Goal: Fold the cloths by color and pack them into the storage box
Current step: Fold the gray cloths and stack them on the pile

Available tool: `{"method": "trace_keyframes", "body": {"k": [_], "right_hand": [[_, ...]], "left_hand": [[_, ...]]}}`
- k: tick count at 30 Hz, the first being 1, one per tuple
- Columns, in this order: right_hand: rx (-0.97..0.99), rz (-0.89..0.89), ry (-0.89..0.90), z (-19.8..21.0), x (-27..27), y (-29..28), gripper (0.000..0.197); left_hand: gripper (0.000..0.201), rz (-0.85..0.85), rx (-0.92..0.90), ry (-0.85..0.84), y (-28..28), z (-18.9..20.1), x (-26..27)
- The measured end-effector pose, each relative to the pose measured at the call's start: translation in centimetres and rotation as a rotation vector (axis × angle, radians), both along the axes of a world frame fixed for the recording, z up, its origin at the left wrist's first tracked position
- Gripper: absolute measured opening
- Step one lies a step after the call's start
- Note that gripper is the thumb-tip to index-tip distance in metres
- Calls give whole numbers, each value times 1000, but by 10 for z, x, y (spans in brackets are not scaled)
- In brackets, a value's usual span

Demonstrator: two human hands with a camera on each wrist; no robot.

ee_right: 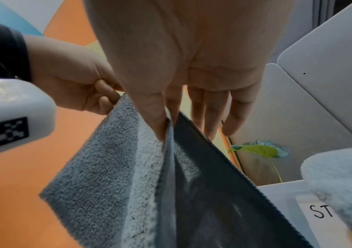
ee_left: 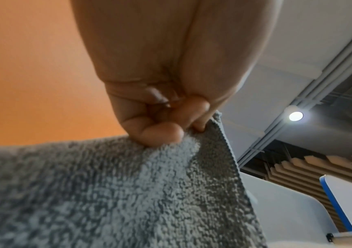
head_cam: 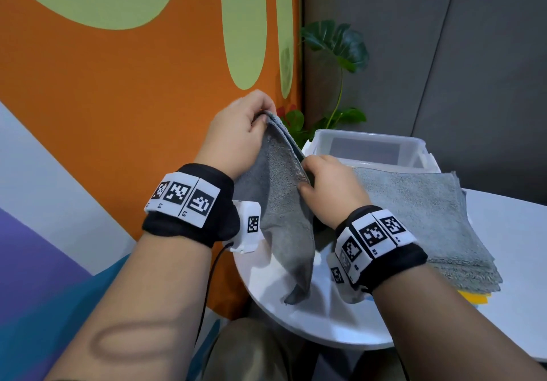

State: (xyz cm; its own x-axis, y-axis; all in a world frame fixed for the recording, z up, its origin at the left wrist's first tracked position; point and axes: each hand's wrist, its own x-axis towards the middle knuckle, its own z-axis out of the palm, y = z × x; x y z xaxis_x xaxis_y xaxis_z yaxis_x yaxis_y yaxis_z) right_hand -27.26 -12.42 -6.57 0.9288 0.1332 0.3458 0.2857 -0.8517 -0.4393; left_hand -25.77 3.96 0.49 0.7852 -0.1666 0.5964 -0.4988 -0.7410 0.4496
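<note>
left hand [head_cam: 236,132]: grip pinched on the top corner of the grey cloth [head_cam: 281,203], raised above the desk [head_cam: 310,321].
right hand [head_cam: 328,185]: thumb and forefinger clamped on the cloth's upper edge, lower and nearer; other fingers [ee_right: 232,117] loose.
grey cloth: hangs doubled, bottom corner touching the desk.
cloth stack [head_cam: 429,226]: flat on the desk, right of the hands.
storage box [head_cam: 414,150]: clear, behind the stack.
</note>
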Motion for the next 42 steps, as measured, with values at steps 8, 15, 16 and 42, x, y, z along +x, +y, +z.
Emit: {"method": "trace_keyframes", "body": {"k": [8, 15, 16, 42], "right_hand": [[-125, -8, 115, 0, 3, 2, 18], [-163, -60, 273, -9, 6, 1, 24], [-159, -65, 285, -10, 6, 0, 24], [-141, -100, 316, -8, -1, -13, 19]], "left_hand": [[24, -109, -297, 85, 1, 14, 2], [9, 52, -302, -136, 23, 39, 22], [9, 74, -301, -168, 25, 43, 25], [29, 433, -409, -171, 49, 77, 60]]}}
